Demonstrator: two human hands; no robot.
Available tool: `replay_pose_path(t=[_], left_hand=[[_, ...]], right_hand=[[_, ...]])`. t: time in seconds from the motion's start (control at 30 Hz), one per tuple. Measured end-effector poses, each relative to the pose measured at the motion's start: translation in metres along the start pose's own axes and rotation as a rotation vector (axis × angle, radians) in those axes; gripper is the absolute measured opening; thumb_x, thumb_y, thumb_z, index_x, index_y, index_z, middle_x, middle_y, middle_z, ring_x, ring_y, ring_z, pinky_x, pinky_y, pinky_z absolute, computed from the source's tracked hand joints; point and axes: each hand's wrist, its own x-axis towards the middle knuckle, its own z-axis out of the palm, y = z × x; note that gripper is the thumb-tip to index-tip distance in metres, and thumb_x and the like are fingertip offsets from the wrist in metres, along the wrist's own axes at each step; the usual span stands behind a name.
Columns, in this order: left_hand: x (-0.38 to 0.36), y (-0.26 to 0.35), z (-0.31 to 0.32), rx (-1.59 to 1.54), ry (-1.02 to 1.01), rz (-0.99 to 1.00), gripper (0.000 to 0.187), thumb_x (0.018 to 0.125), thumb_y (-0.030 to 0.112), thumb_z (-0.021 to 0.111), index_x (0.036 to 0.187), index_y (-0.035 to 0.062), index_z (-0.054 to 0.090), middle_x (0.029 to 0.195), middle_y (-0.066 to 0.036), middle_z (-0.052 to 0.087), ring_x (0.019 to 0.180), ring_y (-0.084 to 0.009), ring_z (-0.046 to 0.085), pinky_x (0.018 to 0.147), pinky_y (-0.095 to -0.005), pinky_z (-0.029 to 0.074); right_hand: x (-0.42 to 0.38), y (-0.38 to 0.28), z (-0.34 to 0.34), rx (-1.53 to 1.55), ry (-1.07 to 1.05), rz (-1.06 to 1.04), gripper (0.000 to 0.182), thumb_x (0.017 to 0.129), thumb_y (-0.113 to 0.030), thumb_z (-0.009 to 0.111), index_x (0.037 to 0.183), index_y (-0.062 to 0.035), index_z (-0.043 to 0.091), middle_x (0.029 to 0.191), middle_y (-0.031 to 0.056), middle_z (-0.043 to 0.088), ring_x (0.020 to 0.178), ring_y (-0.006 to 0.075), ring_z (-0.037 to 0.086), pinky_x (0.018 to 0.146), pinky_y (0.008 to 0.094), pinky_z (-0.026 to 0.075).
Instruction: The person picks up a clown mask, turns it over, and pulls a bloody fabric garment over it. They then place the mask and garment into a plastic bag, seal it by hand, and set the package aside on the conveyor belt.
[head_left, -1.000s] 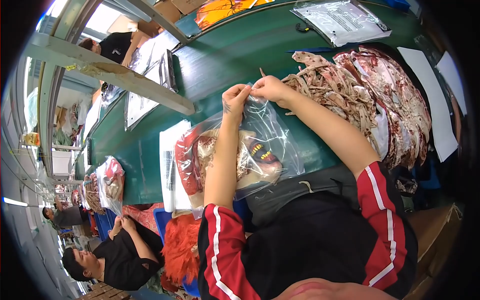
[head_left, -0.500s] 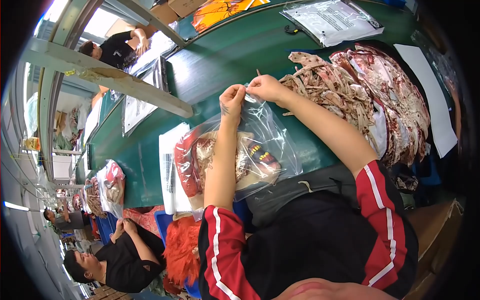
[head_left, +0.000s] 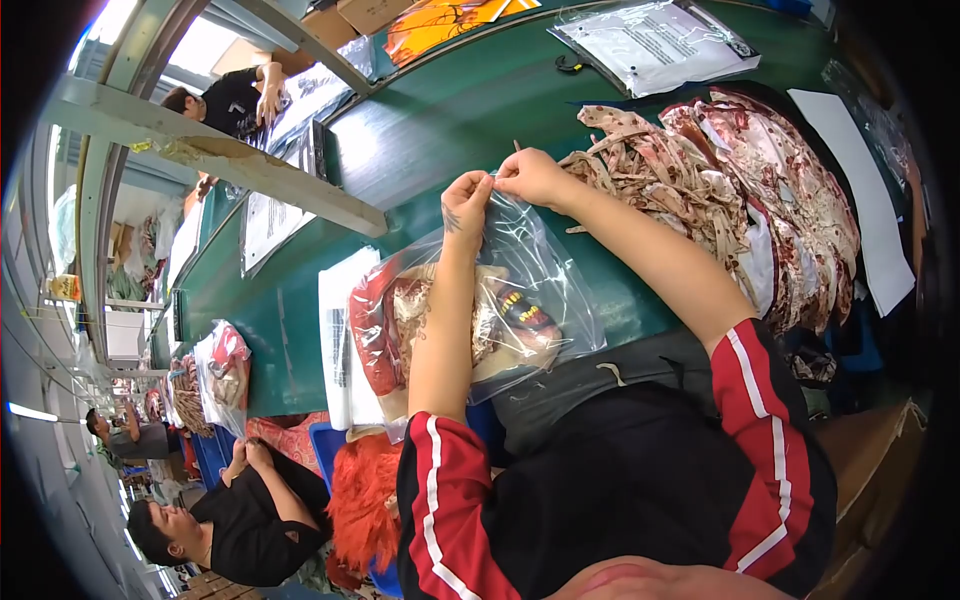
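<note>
A clear plastic bag [head_left: 571,292] lies on the green table in front of me. Inside it are red fabric, stained cream cloth and a mask-like piece [head_left: 527,315] with yellow teeth in a dark mouth. At the bag's upper end, my left hand [head_left: 466,207] pinches the plastic between thumb and fingers. Right beside it, fingertips almost touching, my right hand [head_left: 530,178] pinches the same edge. My left forearm crosses over the bag and hides part of its contents.
Stained, tattered cloth costumes [head_left: 720,200] are heaped at right, beside a white sheet [head_left: 860,200]. Packaged white-labelled items [head_left: 655,45] lie on the green surface [head_left: 430,110]. White packs [head_left: 345,340] stand left of the bag. A wooden beam [head_left: 230,155] juts in; co-workers [head_left: 230,525] sit at left.
The packaged items on the far green surface have shifted slightly left. At the upper left, a co-worker's hand has moved. My hands keep their pinch on the bag, almost in place.
</note>
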Motion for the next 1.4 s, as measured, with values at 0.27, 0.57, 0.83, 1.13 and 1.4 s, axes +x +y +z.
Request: replay_pose_path(t=[0.27, 0.57, 0.83, 1.13, 1.4], left_hand=[[-0.001, 0.003, 0.003, -0.05, -0.013, 0.001, 0.008, 0.094, 0.008, 0.066, 0.094, 0.0002, 0.069, 0.079, 0.003, 0.06, 0.067, -0.0045, 0.046, 0.062, -0.0166, 0.035], [-0.001, 0.004, 0.004, 0.0, -0.043, -0.018, 0.007, 0.094, 0.006, 0.063, 0.09, 0.0019, 0.068, 0.078, 0.003, 0.059, 0.067, -0.0054, 0.045, 0.062, -0.0173, 0.035], [0.012, -0.003, 0.003, 0.189, 0.078, -0.002, 0.009, 0.092, 0.009, 0.064, 0.087, 0.0037, 0.069, 0.074, 0.004, 0.058, 0.065, -0.0058, 0.043, 0.061, -0.0188, 0.035], [0.028, -0.007, -0.012, 0.369, 0.216, 0.109, 0.01, 0.092, 0.011, 0.065, 0.09, 0.003, 0.07, 0.077, 0.001, 0.058, 0.069, -0.0086, 0.046, 0.066, -0.0208, 0.038], [0.041, -0.02, -0.018, 0.394, 0.329, 0.251, 0.011, 0.093, 0.011, 0.064, 0.093, 0.002, 0.07, 0.078, 0.001, 0.059, 0.071, -0.0088, 0.048, 0.068, -0.0197, 0.039]], right_hand=[[-0.001, -0.003, 0.002, -0.177, 0.075, -0.053, 0.015, 0.081, -0.014, 0.07, 0.076, 0.0002, 0.069, 0.064, 0.004, 0.064, 0.054, 0.0153, 0.053, 0.054, 0.0297, 0.045], [-0.007, 0.006, 0.01, -0.322, 0.125, -0.154, 0.017, 0.081, -0.019, 0.068, 0.077, -0.0023, 0.069, 0.065, 0.0061, 0.065, 0.056, 0.0217, 0.055, 0.058, 0.0344, 0.047], [-0.027, 0.018, 0.022, -0.208, 0.184, -0.072, 0.018, 0.083, -0.02, 0.065, 0.076, -0.0037, 0.068, 0.065, 0.007, 0.065, 0.058, 0.0239, 0.057, 0.059, 0.036, 0.047], [-0.062, 0.014, 0.02, -0.243, 0.102, 0.019, 0.018, 0.083, -0.021, 0.064, 0.076, -0.0044, 0.068, 0.067, 0.0074, 0.066, 0.06, 0.0252, 0.057, 0.06, 0.0369, 0.048], [-0.098, 0.004, 0.001, -0.345, 0.048, -0.014, 0.017, 0.084, -0.018, 0.063, 0.076, -0.0038, 0.068, 0.067, 0.0075, 0.066, 0.059, 0.0248, 0.056, 0.06, 0.0366, 0.047]])
